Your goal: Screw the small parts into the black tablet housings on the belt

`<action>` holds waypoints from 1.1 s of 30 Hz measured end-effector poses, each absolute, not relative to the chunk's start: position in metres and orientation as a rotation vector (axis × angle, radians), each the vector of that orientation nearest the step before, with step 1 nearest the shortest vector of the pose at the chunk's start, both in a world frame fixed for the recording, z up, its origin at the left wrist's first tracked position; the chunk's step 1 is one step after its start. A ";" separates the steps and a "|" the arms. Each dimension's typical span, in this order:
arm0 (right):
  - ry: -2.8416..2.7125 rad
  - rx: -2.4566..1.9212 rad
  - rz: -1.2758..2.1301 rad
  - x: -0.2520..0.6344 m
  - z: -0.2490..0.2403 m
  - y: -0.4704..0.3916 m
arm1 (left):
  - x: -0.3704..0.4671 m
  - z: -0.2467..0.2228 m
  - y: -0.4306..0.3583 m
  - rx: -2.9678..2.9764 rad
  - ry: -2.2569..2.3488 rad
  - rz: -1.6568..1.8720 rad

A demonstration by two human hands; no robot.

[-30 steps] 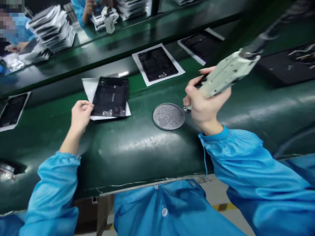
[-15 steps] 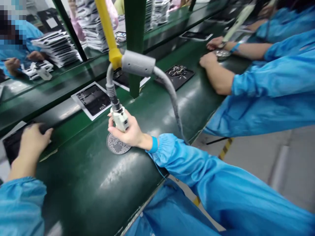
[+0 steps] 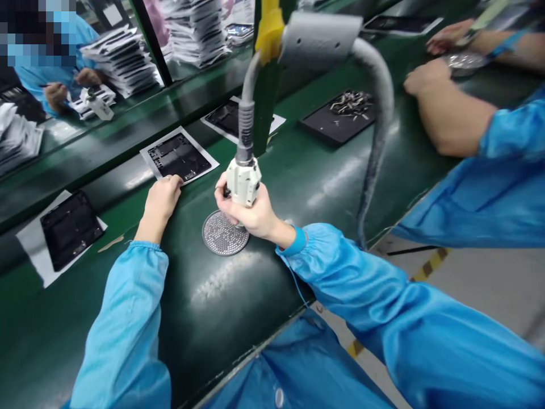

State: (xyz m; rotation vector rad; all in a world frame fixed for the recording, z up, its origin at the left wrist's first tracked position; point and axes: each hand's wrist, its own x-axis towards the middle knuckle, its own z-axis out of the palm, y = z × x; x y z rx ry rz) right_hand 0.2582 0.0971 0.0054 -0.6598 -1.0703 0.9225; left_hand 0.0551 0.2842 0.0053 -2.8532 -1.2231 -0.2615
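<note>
My right hand (image 3: 258,213) is wrapped round a white electric screwdriver (image 3: 244,180) that hangs from a thick grey cable. Its lower end is mostly hidden by my fingers. Just below it, a round perforated metal screw plate (image 3: 225,236) lies on the green bench. With closed fingers, my left hand (image 3: 163,199) grips the near edge of a black tablet-like panel (image 3: 179,156), which lies on a white sheet (image 3: 154,162). Further left, a second black panel (image 3: 71,230) rests askew on white paper (image 3: 36,250).
Another panel (image 3: 225,118) lies behind the green post. A black tray (image 3: 336,128) holds a heap of small metal parts. At right, a co-worker's hands (image 3: 432,79) work at a round plate. Across the bench sits another person beside stacks of panels (image 3: 196,34).
My left hand has left the leftmost panel and moved right to the middle panel's near edge. The screwdriver remains in my right hand, near the screw plate. The view has shifted left.
</note>
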 end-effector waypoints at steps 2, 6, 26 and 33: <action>-1.051 -0.641 0.936 0.256 0.005 0.094 | 0.039 0.014 0.274 -2.857 -1.203 -0.260; -1.044 -0.609 0.977 0.251 0.003 0.089 | -0.006 0.031 0.233 -2.897 -1.143 -0.265; -1.081 -0.524 1.007 0.240 -0.002 0.083 | -0.114 0.019 0.014 -3.071 -0.942 -0.392; -1.074 -0.522 0.996 0.240 -0.005 0.084 | -0.070 0.030 0.036 -3.041 -1.345 -0.519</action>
